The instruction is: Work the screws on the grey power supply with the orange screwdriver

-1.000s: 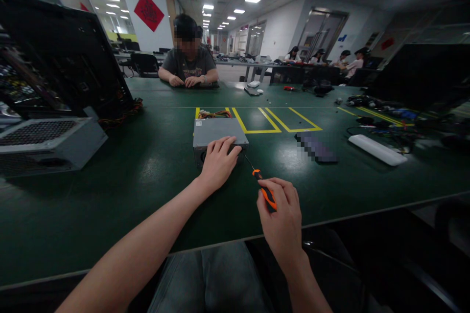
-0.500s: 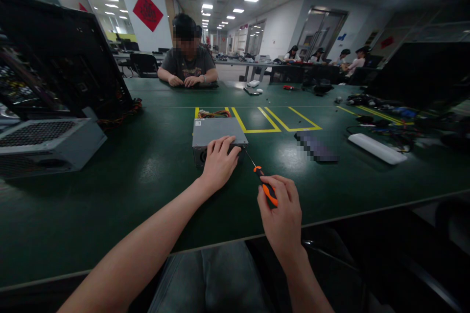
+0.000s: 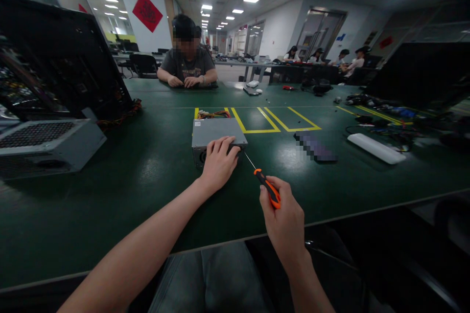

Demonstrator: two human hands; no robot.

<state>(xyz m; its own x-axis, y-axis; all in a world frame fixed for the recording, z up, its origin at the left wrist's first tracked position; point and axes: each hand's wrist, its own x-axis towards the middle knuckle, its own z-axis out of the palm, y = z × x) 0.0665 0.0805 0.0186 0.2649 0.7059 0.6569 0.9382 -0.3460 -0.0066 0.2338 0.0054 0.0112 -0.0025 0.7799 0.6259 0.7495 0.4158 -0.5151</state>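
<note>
Your right hand grasped the screwdriver; your left hand lay unclenched over the grey metal box, contents hidden, on the green table. Wires bunched behind; beyond sat a co-worker.

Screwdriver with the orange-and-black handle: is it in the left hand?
No, the right hand holds the screwdriver, while the left hand rests on the gray metal box.

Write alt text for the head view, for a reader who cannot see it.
The camera wearer's left grip rests on a grey metal box while the right grip holds an orange-and-black screwdriver, its tip close to the box's near right edge. The box sits on a green table with another person at the far side.
</note>
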